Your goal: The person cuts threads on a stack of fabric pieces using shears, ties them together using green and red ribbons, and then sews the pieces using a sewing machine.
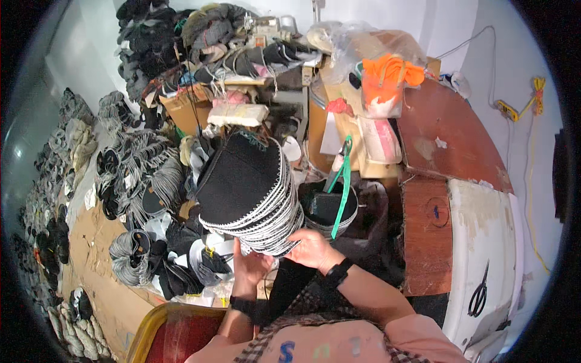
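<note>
A thick nested stack of black fabric pieces (242, 181) with white stitched edges is tilted up in front of me. It looks like cut shoe or cap parts, though I cannot tell which. My left hand (251, 261) supports its lower edge from below, fingers partly hidden by the stack. My right hand (313, 248) grips the lower right edge, thumb over the white-stitched rims. Just right of the stack, a similar black piece with a pale edge (330, 209) stands like a bowl, and a green strap (345, 187) hangs over it.
Bundles of grey and black fabric pieces (130, 260) lie on cardboard at the left. A sewing machine (266, 33) stands at the back. To the right are a red-brown board (451, 133), an orange cloth bag (387, 78) and black scissors (480, 293). A red-seated chair (145, 327) is beside me.
</note>
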### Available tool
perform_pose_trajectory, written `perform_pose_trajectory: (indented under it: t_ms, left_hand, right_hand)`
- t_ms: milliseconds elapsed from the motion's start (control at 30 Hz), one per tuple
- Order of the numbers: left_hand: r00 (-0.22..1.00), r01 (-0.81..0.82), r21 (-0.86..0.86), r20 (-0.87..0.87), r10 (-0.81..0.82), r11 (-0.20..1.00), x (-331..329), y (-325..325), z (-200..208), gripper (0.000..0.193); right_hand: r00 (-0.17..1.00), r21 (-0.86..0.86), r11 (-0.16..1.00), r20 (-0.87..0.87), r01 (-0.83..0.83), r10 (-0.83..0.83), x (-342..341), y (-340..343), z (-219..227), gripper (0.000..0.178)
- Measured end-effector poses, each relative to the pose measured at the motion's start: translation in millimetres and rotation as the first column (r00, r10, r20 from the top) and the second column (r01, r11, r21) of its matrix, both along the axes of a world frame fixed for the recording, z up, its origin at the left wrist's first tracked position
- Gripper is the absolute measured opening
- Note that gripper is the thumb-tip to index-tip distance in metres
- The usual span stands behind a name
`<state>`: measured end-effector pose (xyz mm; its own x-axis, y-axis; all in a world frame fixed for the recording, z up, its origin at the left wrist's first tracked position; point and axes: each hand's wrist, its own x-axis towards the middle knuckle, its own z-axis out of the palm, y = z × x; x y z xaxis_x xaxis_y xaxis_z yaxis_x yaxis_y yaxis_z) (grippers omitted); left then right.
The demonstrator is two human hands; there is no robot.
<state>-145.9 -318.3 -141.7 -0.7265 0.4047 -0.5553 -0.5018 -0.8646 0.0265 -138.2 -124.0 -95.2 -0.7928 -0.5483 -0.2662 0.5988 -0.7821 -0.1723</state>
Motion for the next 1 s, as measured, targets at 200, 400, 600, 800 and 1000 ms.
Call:
perform_pose_trajectory:
  t_ms: [200,400,600,800,1000]
  left_hand:
    - [0.929,-0.144,0.036,-0.34,0.148,0.989,-47.7,6.1,-3.5,0.058]
    - [0.886,-0.257,0.095,-0.373,0.274,0.962,-79.3,-21.9,-32.7,0.051]
    - [0.876,-0.233,-0.577,-0.475,-0.089,0.783,-60.9,-31.4,-88.6,0.053]
    - [0.99,-0.119,-0.528,-0.002,0.139,0.841,-71.0,-12.5,-102.6,0.042]
    - [0.98,-0.19,-0.643,-0.169,0.105,0.742,-78.8,-26.1,-138.1,0.038]
  right_hand:
    - [0.97,0.006,0.984,-0.169,0.177,-0.174,-20.4,10.9,9.8,0.037]
    - [0.919,0.088,0.944,-0.272,0.319,-0.286,-54.8,-0.7,-9.6,0.036]
    - [0.865,0.442,0.749,-0.344,0.493,-0.366,-57.4,-17.4,-79.7,0.041]
    - [0.988,0.893,0.446,0.003,0.068,-0.157,-51.5,-11.9,-119.7,0.042]
    - [0.981,0.835,0.516,-0.179,0.19,-0.072,-23.7,-24.7,-157.8,0.047]
